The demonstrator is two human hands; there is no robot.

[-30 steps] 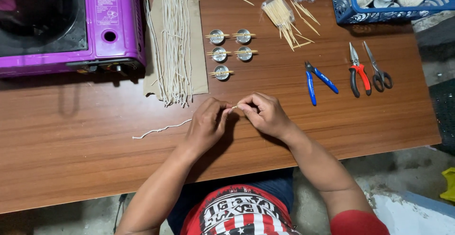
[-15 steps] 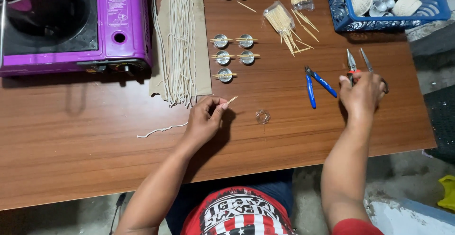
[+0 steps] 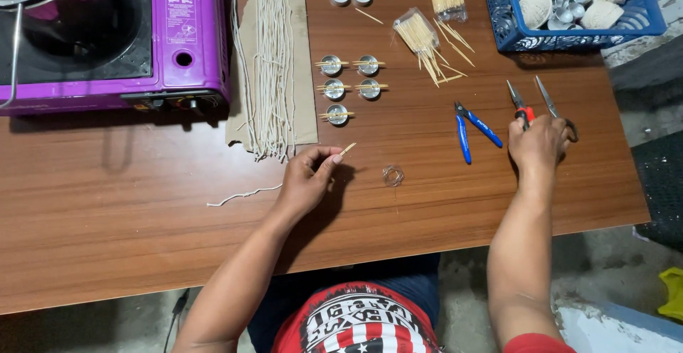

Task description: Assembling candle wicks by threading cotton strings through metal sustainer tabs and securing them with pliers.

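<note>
Since half a second ago, right hand [image 3: 537,146] has closed over scissors [image 3: 551,104] at right; left hand [image 3: 307,178] pinches a stick [image 3: 347,150] mid-table [image 3: 142,203].

The counter [image 3: 142,218] is wood-grain laminate, smooth with a soft sheen. The left hand [image 3: 307,178] pinches a thin pale wooden stick [image 3: 347,150] tied to matt cotton string [image 3: 242,196]. The right hand [image 3: 537,146] rests on metal pliers [image 3: 519,107] with red plastic grips. The blue-handled cutters [image 3: 473,129] have glossy plastic grips. The stove [image 3: 178,40] is glossy purple painted metal. 5 shiny metal cups [image 3: 348,86] lie near the blue plastic basket [image 3: 498,18].
</note>
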